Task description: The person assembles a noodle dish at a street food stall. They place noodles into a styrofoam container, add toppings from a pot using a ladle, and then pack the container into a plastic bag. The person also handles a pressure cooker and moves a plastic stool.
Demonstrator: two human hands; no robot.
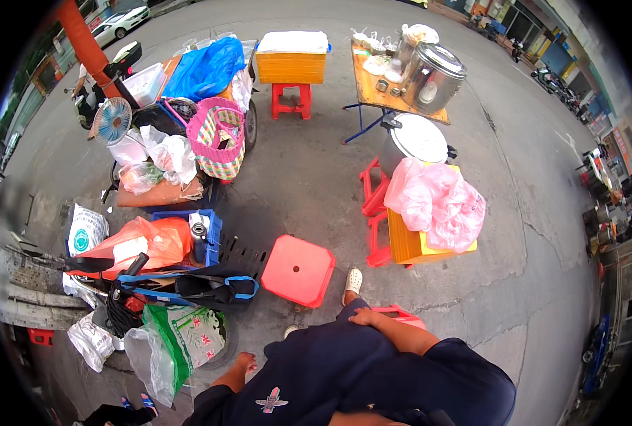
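My right hand (362,316) rests on the dark cloth over my leg, with nothing seen in it. Down at my left side hangs my left hand (247,362), its fingers curled; what is inside the curl is hidden. Nearest to that hand is a green and white printed sack (190,335) with a clear plastic bag (148,351) against it. A red plastic stool (298,270) stands in front of me, apart from both hands. Part of another red stool (400,315) shows beside my right forearm.
On the right, pink plastic bags (438,205) lie on a yellow box (409,239), beside a large lidded pot (417,139). A wooden folding table (369,90) carries a steel container (434,77). Left stand a loaded cart, a woven basket (217,144) and a blue crate (214,234). A person's slippered feet (140,403) show lower left.
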